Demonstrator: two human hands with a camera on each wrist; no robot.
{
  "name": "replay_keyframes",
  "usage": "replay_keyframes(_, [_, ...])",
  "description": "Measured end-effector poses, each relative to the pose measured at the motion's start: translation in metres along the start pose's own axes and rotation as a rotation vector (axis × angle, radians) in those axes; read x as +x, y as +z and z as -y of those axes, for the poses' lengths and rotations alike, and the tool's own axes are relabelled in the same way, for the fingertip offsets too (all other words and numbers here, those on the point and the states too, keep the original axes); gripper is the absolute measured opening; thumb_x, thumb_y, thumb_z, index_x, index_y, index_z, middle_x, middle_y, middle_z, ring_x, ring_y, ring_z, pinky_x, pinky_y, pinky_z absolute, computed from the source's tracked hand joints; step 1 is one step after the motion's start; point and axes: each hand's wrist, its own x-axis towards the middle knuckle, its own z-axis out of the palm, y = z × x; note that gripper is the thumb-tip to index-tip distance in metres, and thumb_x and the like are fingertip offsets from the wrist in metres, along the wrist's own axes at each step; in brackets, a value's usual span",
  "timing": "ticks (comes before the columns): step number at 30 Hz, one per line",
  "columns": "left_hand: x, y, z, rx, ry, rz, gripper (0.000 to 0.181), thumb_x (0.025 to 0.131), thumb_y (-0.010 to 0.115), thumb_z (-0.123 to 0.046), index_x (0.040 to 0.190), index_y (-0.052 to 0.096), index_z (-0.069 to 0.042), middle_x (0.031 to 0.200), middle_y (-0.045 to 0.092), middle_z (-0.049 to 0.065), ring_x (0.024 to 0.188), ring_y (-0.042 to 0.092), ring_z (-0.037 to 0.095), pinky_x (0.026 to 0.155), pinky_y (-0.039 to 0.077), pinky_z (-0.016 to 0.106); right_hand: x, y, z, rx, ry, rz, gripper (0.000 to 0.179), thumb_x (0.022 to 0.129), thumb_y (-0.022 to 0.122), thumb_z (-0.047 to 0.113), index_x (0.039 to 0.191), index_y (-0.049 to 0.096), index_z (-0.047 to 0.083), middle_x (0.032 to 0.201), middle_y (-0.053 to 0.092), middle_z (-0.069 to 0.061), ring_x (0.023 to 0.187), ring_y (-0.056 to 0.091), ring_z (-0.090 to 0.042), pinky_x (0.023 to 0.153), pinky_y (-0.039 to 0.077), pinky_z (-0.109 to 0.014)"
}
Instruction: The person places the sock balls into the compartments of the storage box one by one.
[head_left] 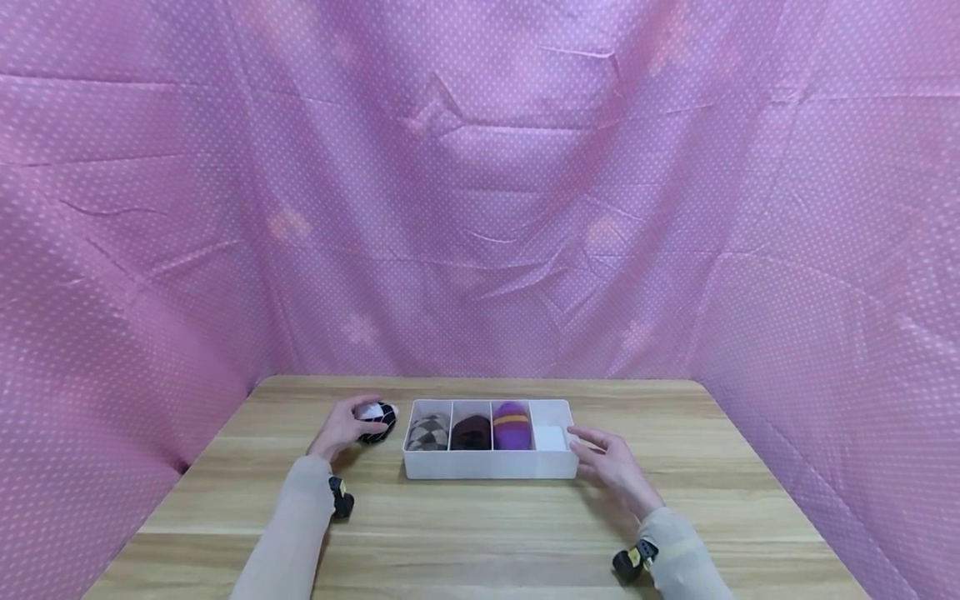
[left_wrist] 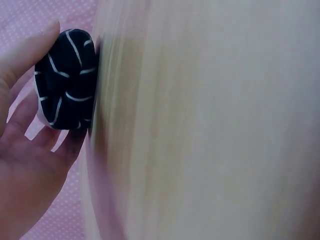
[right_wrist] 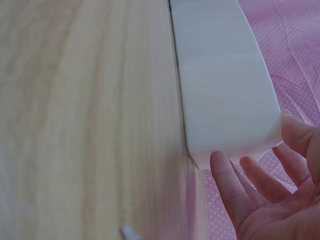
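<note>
Rolled black-and-white knit sock ball in curled left-hand grip; right-hand grip relaxed, unclenched beside smooth white plastic organizer.

table: pale wood grain, smooth, matt
organiser tray: white plastic, smooth (faintly translucent)
rolled sock: black knit cloth, soft
backdrop: pink dotted cloth, creased

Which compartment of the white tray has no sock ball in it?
The rightmost compartment, beside the right hand. The other three hold a grey checked ball, a dark one and a purple one.
</note>
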Motion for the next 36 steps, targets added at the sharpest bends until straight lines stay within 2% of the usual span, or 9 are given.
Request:
replay_keyframes(4, [-0.001,-0.002,0.002,0.020,0.001,0.042,0.078,0.074,0.085,-0.014,0.142,0.050,-0.008,0.144,0.046,0.027,0.128,0.045,0.041,0.109,0.036,0.054,0.000,0.000,0.000,0.001,0.004,-0.001,0.043,0.097,0.061,0.010,0.138,0.053,-0.001,0.139,0.051,-0.029,0.106,0.066,-0.024,0.091,0.056,-0.041])
replay_keyframes(8, [-0.001,-0.002,0.003,0.006,0.009,0.063,0.081,0.072,0.086,-0.009,0.143,0.048,-0.008,0.142,0.047,0.028,0.124,0.047,0.040,0.107,0.036,0.053,0.000,0.000,0.001,0.006,0.005,0.003,0.043,0.097,0.061,0.009,0.138,0.052,-0.002,0.139,0.051,-0.029,0.106,0.066,-0.024,0.091,0.056,-0.042])
replay_keyframes(16, [0.000,-0.004,0.001,-0.007,0.002,-0.004,0.066,0.079,0.081,-0.013,0.139,0.055,-0.012,0.143,0.045,0.028,0.127,0.045,0.043,0.105,0.039,0.054,-0.001,0.000,0.002,-0.010,0.001,0.005,0.043,0.097,0.060,0.010,0.138,0.052,-0.001,0.142,0.049,-0.028,0.108,0.065,-0.024,0.092,0.055,-0.042])
replay_keyframes(19, [-0.001,-0.006,-0.002,-0.018,0.021,0.000,0.062,0.081,0.080,-0.016,0.138,0.056,-0.013,0.143,0.046,0.027,0.127,0.046,0.042,0.105,0.040,0.053,-0.001,0.000,0.003,-0.012,0.000,0.012,0.044,0.097,0.059,0.010,0.139,0.051,-0.001,0.143,0.048,-0.029,0.110,0.064,-0.025,0.093,0.055,-0.042])
replay_keyframes(25, [-0.001,-0.013,-0.015,-0.006,0.069,0.006,0.064,0.082,0.079,-0.029,0.140,0.054,-0.015,0.140,0.049,0.026,0.126,0.047,0.040,0.107,0.039,0.055,-0.001,0.001,0.003,-0.040,0.012,0.006,0.043,0.097,0.060,0.011,0.138,0.053,0.001,0.142,0.048,-0.028,0.110,0.065,-0.026,0.092,0.055,-0.041])
replay_keyframes(27, [-0.001,-0.014,-0.022,-0.006,0.084,-0.002,0.065,0.082,0.079,-0.034,0.140,0.054,-0.017,0.140,0.050,0.024,0.125,0.047,0.038,0.105,0.040,0.052,-0.001,0.000,0.003,-0.066,0.015,-0.001,0.043,0.097,0.061,0.013,0.137,0.054,0.002,0.142,0.049,-0.027,0.109,0.066,-0.027,0.091,0.056,-0.040])
replay_keyframes(32, [-0.001,-0.012,-0.043,-0.044,0.135,-0.019,0.064,0.080,0.079,-0.041,0.138,0.057,-0.023,0.134,0.055,0.017,0.111,0.052,0.031,0.086,0.048,0.038,0.000,0.000,0.003,-0.097,0.016,-0.009,0.042,0.096,0.062,0.013,0.136,0.056,0.004,0.143,0.048,-0.026,0.106,0.067,-0.028,0.090,0.056,-0.040])
replay_keyframes(36, [-0.001,-0.008,-0.055,-0.066,0.177,-0.028,0.063,0.081,0.080,-0.038,0.137,0.057,-0.020,0.129,0.059,0.018,0.103,0.054,0.027,0.079,0.051,0.030,0.001,0.000,0.003,-0.096,0.011,-0.010,0.041,0.096,0.062,0.013,0.136,0.056,0.004,0.144,0.048,-0.026,0.105,0.067,-0.027,0.089,0.057,-0.040])
